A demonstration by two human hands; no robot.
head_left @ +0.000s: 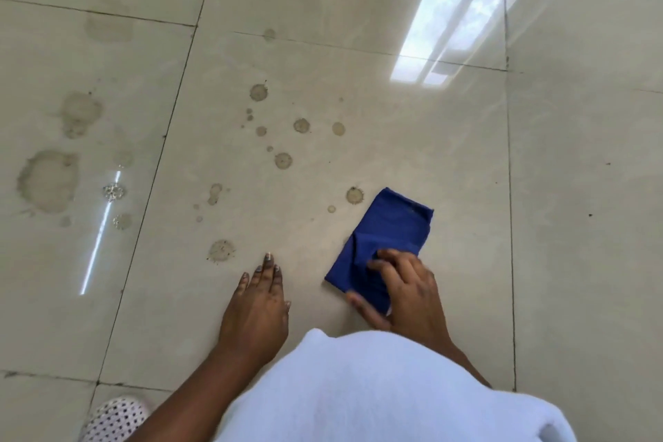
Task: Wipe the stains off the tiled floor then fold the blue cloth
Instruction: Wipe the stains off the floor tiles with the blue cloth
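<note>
A folded blue cloth point(385, 233) lies on the glossy beige tiled floor point(430, 161). My right hand point(405, 291) rests on the cloth's near end, fingers curled into the fabric and bunching it, thumb along its near edge. My left hand point(256, 309) lies flat on the tile to the left of the cloth, fingers straight. Several round brownish stains point(282, 160) dot the tile beyond both hands. One stain point(354, 195) sits just off the cloth's far left corner. Another stain point(220, 250) lies just ahead of my left hand. Larger blotches point(48, 181) mark the left tile.
A white garment point(376, 391) fills the bottom middle. A white shoe with dark dots point(114, 418) stands at the bottom left. A window's reflection point(445, 36) glares on the tile at the upper right, and a thin light streak point(100, 233) crosses the left tile.
</note>
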